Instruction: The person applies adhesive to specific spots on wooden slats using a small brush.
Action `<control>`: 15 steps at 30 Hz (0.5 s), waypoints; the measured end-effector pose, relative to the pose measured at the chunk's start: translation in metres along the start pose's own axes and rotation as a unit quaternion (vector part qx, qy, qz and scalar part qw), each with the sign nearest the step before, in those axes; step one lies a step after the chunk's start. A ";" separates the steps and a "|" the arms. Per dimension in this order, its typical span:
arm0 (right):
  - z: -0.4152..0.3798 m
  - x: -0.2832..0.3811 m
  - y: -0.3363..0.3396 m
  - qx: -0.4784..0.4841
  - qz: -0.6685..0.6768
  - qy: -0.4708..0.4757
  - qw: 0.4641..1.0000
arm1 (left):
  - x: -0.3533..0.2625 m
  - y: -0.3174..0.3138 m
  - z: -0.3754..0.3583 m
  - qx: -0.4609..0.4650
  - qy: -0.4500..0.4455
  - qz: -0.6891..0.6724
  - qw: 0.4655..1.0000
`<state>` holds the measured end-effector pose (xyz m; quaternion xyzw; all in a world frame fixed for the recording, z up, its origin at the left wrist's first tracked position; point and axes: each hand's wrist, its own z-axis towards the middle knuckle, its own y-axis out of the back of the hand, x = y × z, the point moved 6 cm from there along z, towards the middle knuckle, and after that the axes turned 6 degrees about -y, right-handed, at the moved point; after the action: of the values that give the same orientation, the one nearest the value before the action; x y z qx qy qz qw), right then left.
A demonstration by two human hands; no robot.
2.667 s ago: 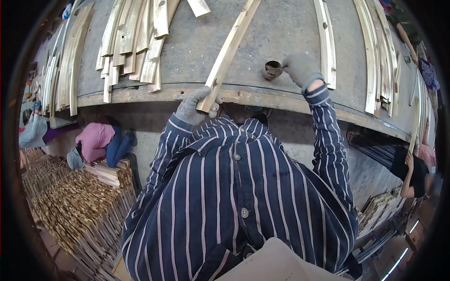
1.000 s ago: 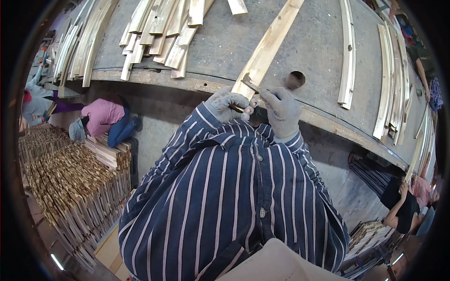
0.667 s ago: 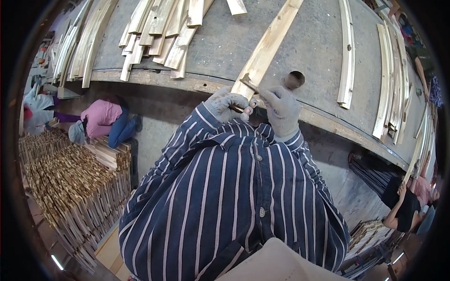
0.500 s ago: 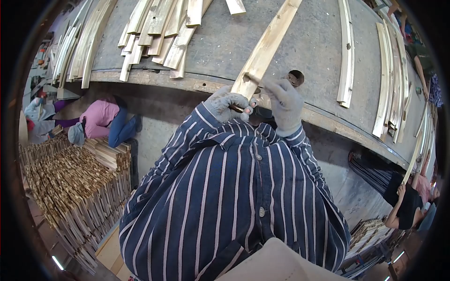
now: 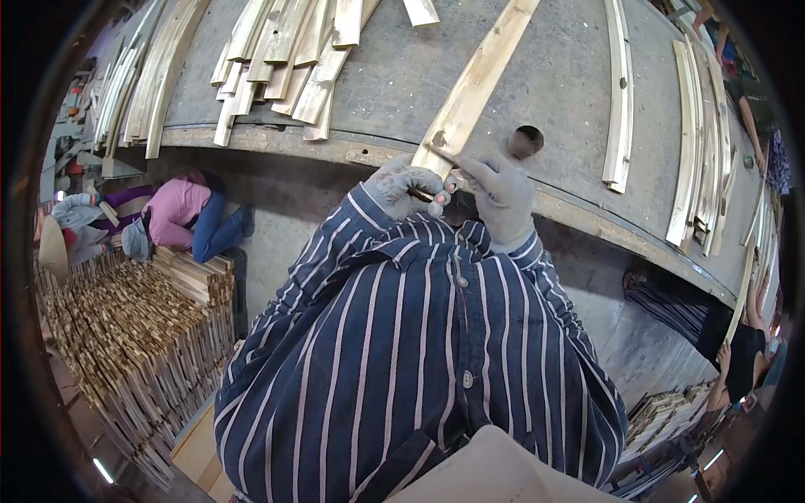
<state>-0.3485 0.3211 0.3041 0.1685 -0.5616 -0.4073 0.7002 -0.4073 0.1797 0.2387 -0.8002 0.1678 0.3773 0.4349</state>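
A long pale wooden board slants across the metal-topped bench, its near end at my body. My left hand, in a grey glove with bare fingertips, is closed around that near end. A small brown piece shows by its fingers. My right hand, gloved too, is over the board's right edge with its fingers bent toward the wood. From its fingertips a thin dark tip reaches onto the board's face; I cannot tell what it belongs to. A round dark hole in the bench top lies just beyond this hand.
Loose boards are piled on the bench at the left; more boards lie at the right. On the floor at left stands a large stack of slats, with a person in pink bent behind it. Another person's arm is at far right.
My right hand has moved slightly left and nearer, its dark tip sliding down the board's face toward the near end. My left hand and the board stay where they were.
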 end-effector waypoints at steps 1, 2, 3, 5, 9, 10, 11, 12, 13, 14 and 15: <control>-0.002 -0.007 -0.003 0.024 0.025 0.005 0.999 | 0.002 0.000 -0.001 0.000 0.002 -0.001 1.000; 0.000 -0.012 -0.004 0.024 0.025 0.005 0.999 | 0.001 -0.003 -0.001 0.009 -0.008 -0.029 1.000; 0.002 -0.018 -0.002 0.013 0.056 -0.015 0.998 | -0.002 -0.008 0.000 0.020 -0.019 -0.056 0.998; 0.005 -0.021 0.000 0.001 0.087 -0.035 0.996 | -0.005 -0.015 0.000 0.001 0.016 -0.127 0.992; 0.000 -0.013 0.001 0.003 0.058 -0.038 0.998 | 0.001 -0.010 0.000 -0.021 0.017 -0.186 0.982; -0.004 -0.009 -0.003 0.041 0.055 -0.024 0.997 | 0.003 -0.009 0.000 -0.020 0.018 -0.186 0.982; -0.004 -0.006 -0.002 0.052 0.132 -0.015 0.990 | 0.005 -0.006 0.000 -0.024 0.019 -0.158 0.987; -0.004 -0.007 -0.001 0.051 0.131 -0.016 0.990 | 0.003 -0.007 0.000 -0.028 0.020 -0.131 0.991; -0.004 -0.017 -0.002 0.066 0.218 -0.080 0.971 | 0.002 -0.012 0.001 -0.027 0.021 -0.130 0.991; -0.003 -0.029 -0.003 0.079 0.301 -0.142 0.940 | 0.001 -0.016 0.004 -0.062 0.014 -0.042 0.997; 0.002 -0.062 0.009 -0.007 0.290 -0.261 0.921 | -0.004 -0.020 0.009 -0.092 0.005 0.046 0.995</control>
<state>-0.3495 0.3743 0.2710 -0.1185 -0.7458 -0.2200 0.6175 -0.4017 0.1983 0.2504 -0.8302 0.1714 0.4067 0.3405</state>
